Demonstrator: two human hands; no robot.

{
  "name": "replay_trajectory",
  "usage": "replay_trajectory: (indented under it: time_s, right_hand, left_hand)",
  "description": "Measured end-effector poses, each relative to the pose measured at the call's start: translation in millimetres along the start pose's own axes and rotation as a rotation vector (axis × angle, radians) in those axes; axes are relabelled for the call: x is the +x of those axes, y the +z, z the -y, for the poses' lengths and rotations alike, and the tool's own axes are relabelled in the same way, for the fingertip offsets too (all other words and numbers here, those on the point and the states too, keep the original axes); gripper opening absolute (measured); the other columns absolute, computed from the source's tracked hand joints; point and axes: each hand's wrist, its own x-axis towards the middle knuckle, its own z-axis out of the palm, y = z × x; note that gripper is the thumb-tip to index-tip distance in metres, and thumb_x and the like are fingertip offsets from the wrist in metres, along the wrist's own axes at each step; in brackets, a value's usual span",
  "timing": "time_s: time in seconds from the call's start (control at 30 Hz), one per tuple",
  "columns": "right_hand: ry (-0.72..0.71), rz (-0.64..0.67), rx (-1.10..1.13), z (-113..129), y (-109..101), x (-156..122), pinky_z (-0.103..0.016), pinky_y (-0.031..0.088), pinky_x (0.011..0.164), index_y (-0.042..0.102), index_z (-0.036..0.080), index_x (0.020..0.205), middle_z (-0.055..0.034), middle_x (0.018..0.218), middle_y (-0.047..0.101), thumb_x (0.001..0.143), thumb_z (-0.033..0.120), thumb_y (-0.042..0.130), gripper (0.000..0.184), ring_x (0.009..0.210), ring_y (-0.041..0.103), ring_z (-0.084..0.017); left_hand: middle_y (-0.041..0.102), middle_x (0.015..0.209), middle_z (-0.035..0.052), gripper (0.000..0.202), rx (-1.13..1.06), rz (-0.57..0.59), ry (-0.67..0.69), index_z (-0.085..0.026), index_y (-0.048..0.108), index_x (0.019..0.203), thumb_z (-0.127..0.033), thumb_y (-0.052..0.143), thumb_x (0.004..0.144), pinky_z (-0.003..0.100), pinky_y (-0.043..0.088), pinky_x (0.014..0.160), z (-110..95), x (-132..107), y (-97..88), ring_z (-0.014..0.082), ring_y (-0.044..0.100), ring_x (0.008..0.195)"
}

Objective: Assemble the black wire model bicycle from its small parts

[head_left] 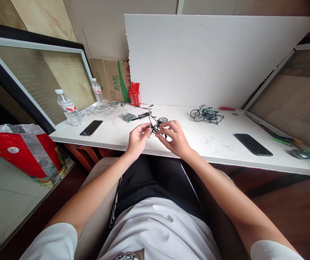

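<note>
Near the table's front edge, a small black model bicycle frame [155, 129] is held between both hands. My left hand [139, 140] pinches its left side between thumb and fingers. My right hand [174, 138] has thumb and fingers closed on its right side; the fingers partly hide it. Just behind the hands a small spoked wheel [163, 119] shows. Thin black parts [144, 115] with a handlebar shape lie beyond my left hand. Beside them is a small bag of dark green parts [128, 117].
Finished model bicycles [207, 115] stand right of centre. Phones lie left [91, 128] and right [253, 144], with a computer mouse [300, 154] at far right. Water bottles [69, 110], a red box [134, 94] and parts frames [100, 107] are at back left.
</note>
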Motion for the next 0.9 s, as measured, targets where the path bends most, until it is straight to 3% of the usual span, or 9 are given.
replay_trajectory:
  time_s: [0.9]
  right_hand:
    - [0.039, 0.089, 0.048, 9.4, -3.0, 4.5, -0.051, 0.052, 0.094, 0.063, 0.027, 0.112, -0.0119, 0.115, 0.067, 0.114, 0.029, 0.051, 0.012, 0.108, 0.062, -0.03]
  left_hand:
    - [0.076, 0.106, 0.0105, 0.058, 0.001, -0.061, 0.041, -0.017, 0.076, 0.117, -0.065, 0.086, 0.087, 0.03, 0.054, 0.081, -7.8, -5.6, 3.7, 0.0157, 0.062, 0.081]
